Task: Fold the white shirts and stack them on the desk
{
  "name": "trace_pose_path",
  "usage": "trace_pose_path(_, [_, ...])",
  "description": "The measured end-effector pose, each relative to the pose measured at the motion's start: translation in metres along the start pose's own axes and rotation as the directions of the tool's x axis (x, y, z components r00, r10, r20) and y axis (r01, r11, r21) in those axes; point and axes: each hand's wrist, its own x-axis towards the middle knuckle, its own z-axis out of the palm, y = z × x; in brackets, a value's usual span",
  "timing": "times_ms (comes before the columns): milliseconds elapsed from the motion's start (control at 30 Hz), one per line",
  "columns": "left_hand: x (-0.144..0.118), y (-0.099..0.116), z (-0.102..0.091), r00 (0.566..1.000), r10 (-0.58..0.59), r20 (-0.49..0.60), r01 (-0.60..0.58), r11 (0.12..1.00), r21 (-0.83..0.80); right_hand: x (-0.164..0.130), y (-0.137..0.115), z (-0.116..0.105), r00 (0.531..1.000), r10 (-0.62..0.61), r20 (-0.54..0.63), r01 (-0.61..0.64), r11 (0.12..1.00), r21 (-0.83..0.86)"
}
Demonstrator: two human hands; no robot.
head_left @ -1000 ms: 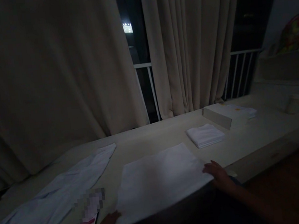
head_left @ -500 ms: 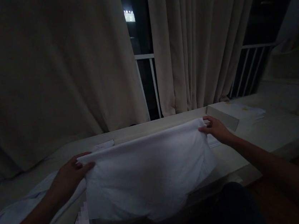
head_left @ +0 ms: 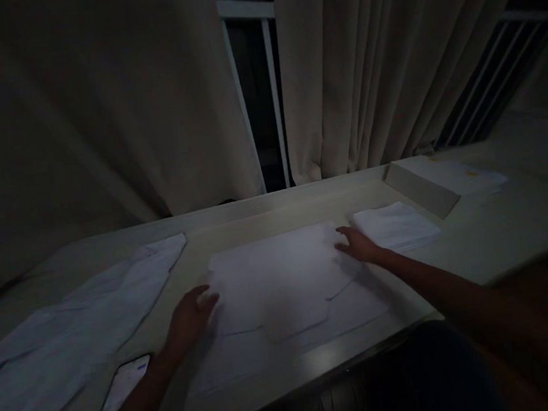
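A white cloth, perhaps a garment, lies spread on the pale ledge in front of me, its near part blurred and uneven. My left hand is at its left edge, thumb and forefinger apart. At the upper right corner of the cloth is my right hand, fingers also parted. Neither hand visibly pinches the fabric, though contact with the edges is hard to judge in the dim light.
A folded white cloth lies to the right, near a grey-sided box. Long white fabric stretches along the left, beside a phone. Beige curtains hang behind the ledge.
The white cloth, held up by both hands before, has come down flat on the ledge. Both hands have let go of its corners, and the view has tilted downward.
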Motion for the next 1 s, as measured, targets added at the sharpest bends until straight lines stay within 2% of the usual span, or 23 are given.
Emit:
trace_pose_path(67, [-0.046, 0.007, 0.030, 0.991, 0.112, 0.079, -0.114, 0.993, 0.020, -0.041, 0.010, 0.025, 0.985, -0.172, 0.027, 0.174, 0.965, -0.195])
trace_pose_path(100, [-0.067, 0.012, 0.042, 0.984, 0.151, 0.097, -0.157, 0.986, 0.056, -0.061, 0.016, 0.035, 0.979, -0.203, 0.038, 0.205, 0.938, -0.281])
trace_pose_path(167, [-0.102, 0.022, 0.061, 0.978, 0.178, 0.107, -0.192, 0.973, 0.131, -0.095, 0.025, 0.052, 0.981, -0.184, 0.054, 0.190, 0.894, -0.407])
trace_pose_path(267, [-0.130, 0.036, 0.076, 0.984, 0.152, 0.091, -0.167, 0.966, 0.199, -0.124, 0.038, 0.063, 0.988, -0.140, 0.070, 0.156, 0.854, -0.497])
trace_pose_path(367, [-0.140, 0.046, 0.076, 0.989, 0.100, 0.105, -0.119, 0.974, 0.192, -0.132, 0.045, 0.064, 0.985, -0.153, 0.077, 0.171, 0.843, -0.510])
trace_pose_path(467, [-0.140, 0.052, 0.063, 0.996, 0.039, 0.079, -0.049, 0.990, 0.131, -0.133, 0.046, 0.064, 0.984, -0.168, 0.052, 0.171, 0.839, -0.516])
trace_pose_path(567, [-0.127, 0.046, 0.042, 0.990, -0.079, -0.114, 0.086, 0.995, 0.057, -0.134, 0.045, 0.068, 0.980, -0.196, -0.027, 0.152, 0.834, -0.530])
trace_pose_path(633, [-0.112, 0.031, 0.030, 0.959, -0.179, -0.221, 0.191, 0.981, 0.037, -0.135, 0.047, 0.071, 0.970, -0.220, -0.100, 0.132, 0.830, -0.542])
trace_pose_path(667, [-0.104, 0.022, 0.026, 0.944, -0.226, -0.241, 0.240, 0.970, 0.030, -0.135, 0.049, 0.073, 0.964, -0.233, -0.132, 0.125, 0.829, -0.546])
trace_pose_path(767, [-0.079, -0.004, 0.023, 0.916, -0.358, -0.181, 0.357, 0.933, -0.038, -0.134, 0.053, 0.075, 0.946, -0.277, -0.171, 0.143, 0.826, -0.546])
trace_pose_path(833, [-0.066, -0.014, 0.027, 0.900, -0.416, -0.129, 0.407, 0.909, -0.089, -0.133, 0.054, 0.076, 0.940, -0.296, -0.170, 0.163, 0.827, -0.538])
trace_pose_path(1000, [-0.049, -0.017, 0.033, 0.882, -0.470, -0.040, 0.461, 0.876, -0.143, -0.133, 0.056, 0.075, 0.945, -0.288, -0.157, 0.169, 0.838, -0.518])
